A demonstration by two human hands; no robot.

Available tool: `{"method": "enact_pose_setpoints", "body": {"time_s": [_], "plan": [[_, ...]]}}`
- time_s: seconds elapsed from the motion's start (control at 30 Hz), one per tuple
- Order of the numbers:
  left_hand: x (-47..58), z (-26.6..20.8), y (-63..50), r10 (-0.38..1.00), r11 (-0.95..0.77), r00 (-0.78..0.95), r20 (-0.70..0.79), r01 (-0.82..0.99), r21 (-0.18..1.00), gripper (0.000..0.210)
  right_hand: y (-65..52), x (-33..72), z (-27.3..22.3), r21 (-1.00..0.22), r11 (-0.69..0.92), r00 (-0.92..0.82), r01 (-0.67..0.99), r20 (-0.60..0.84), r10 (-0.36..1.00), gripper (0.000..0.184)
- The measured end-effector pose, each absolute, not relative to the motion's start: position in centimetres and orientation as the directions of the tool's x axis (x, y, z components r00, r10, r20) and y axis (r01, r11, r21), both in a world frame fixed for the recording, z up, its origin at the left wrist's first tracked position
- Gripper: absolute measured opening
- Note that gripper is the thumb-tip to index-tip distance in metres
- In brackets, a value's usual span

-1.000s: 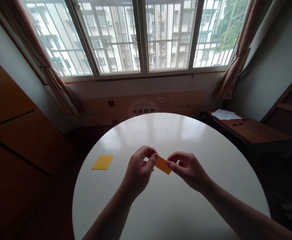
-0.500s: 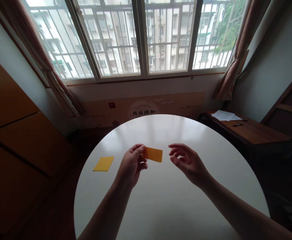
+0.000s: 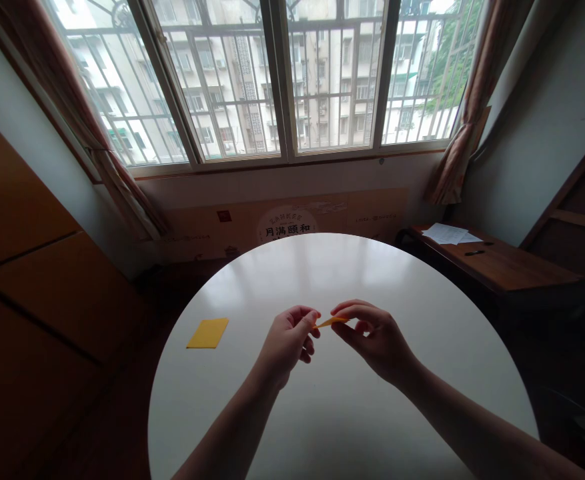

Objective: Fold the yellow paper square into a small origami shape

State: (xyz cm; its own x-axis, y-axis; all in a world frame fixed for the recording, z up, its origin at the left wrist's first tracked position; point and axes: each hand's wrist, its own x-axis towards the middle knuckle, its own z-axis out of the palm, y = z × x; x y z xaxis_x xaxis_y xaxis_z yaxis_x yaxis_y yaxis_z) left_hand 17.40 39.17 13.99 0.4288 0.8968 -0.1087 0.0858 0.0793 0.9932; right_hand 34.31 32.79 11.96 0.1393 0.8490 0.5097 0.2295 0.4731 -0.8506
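Observation:
Between my two hands, above the white round table (image 3: 352,400), is a piece of orange paper (image 3: 330,321), seen nearly edge-on. My left hand (image 3: 295,337) pinches its left end between thumb and fingers. On the other end, my right hand (image 3: 367,325) closes with thumb below and fingertips above. Parts of the paper are hidden by the fingers. A flat yellow square of paper (image 3: 208,333) lies on the table to the left of my left hand, touched by neither hand.
A low wooden table (image 3: 517,261) at the right bears white sheets (image 3: 449,233) and a dark pen-like object (image 3: 474,253). Orange-brown cabinet doors (image 3: 32,293) stand at the left. Behind the round table are a barred window (image 3: 332,87) and tied curtains (image 3: 452,167).
My right hand has come in from being apart and taken the paper's right end. My left hand has moved right, and the paper has turned from face-on to nearly edge-on.

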Motion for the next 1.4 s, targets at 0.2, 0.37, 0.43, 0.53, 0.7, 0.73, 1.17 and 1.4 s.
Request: {"method": "enact_pose_setpoints", "body": {"time_s": [0.2,0.37,0.43,0.53,0.7,0.73,1.17,1.4], "plan": [[17.0,14.9,37.6,0.841,-0.513,0.312,0.442,0.201,0.834,0.027,32.9,34.7,12.3,-0.97,0.221,0.13,-0.1,0.207,0.97,0.032],[17.1,15.3,36.9,0.852,-0.466,0.362,0.379,0.193,0.863,0.019,32.6,34.5,12.5,-0.969,0.189,0.107,-0.161,0.173,0.979,0.03],[17.1,15.3,37.1,0.871,-0.416,0.36,0.335,0.177,0.892,0.02,32.5,34.3,12.4,-0.964,0.213,0.11,-0.158,0.197,0.974,0.03],[17.0,15.2,37.4,0.872,-0.353,0.408,0.27,0.142,0.925,0.023,32.4,34.1,12.3,-0.957,0.245,0.108,-0.154,0.23,0.967,0.03],[17.1,15.0,37.5,0.824,-0.314,0.527,0.208,0.119,0.942,0.027,32.3,34.1,12.4,-0.952,0.27,0.095,-0.143,0.258,0.961,0.031],[17.2,15.0,37.4,0.816,-0.323,0.539,0.209,0.125,0.938,0.026,32.4,34.0,12.4,-0.953,0.269,0.095,-0.139,0.257,0.962,0.032],[17.3,14.3,37.9,0.814,-0.438,0.493,0.307,0.174,0.882,0.025,32.5,34.1,12.4,-0.975,0.179,0.085,-0.128,0.169,0.982,0.037],[16.7,14.3,38.2,0.799,-0.545,0.421,0.43,0.204,0.813,0.023,32.5,33.9,12.4,-0.983,0.173,0.085,-0.065,0.167,0.982,0.038]]}}
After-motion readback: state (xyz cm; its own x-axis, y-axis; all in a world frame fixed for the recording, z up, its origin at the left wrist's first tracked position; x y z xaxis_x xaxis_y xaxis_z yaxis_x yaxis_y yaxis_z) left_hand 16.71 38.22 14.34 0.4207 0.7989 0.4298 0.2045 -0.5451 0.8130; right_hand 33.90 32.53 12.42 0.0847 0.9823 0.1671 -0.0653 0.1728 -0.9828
